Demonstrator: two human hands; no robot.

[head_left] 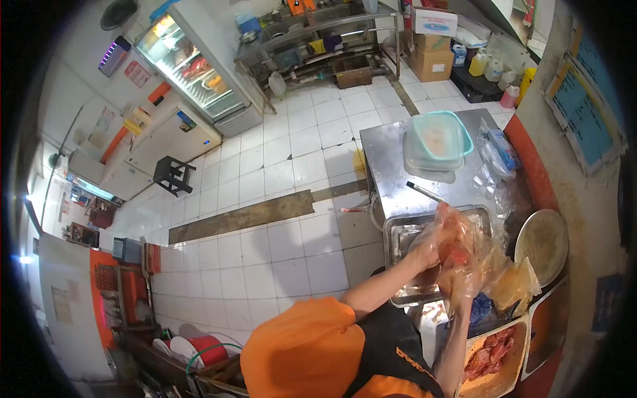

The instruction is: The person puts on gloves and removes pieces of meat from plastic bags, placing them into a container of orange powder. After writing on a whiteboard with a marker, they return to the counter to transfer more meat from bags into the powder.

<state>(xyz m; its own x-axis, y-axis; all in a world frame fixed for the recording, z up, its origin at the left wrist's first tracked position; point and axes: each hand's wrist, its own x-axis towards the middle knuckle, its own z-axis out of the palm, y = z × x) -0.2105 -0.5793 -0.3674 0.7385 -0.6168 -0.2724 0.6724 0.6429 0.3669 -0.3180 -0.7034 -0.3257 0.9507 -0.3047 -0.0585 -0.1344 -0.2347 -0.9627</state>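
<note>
My left hand [426,251] and my right hand [460,277] are close together, both covered in clear plastic. Between them is a piece of pinkish raw meat [454,229], with loose clear plastic around it. Fingers of both hands are closed on it, though the plastic hides some of the grip. Under the hands lies a shiny metal tray [393,240]. Red, sauced raw meat [491,355] fills part of a metal pan [523,330] near my right forearm. Crumpled yellowish plastic [517,284] lies to the right of my right hand.
A slim black-and-pale tool [424,192] lies beyond the tray on the steel table [385,156]. Farther back stand a teal basket [468,136] and clear tub [431,162]. A round metal lid [542,247] leans at right. Black stool [174,175] and fridge [199,73] stand across the floor.
</note>
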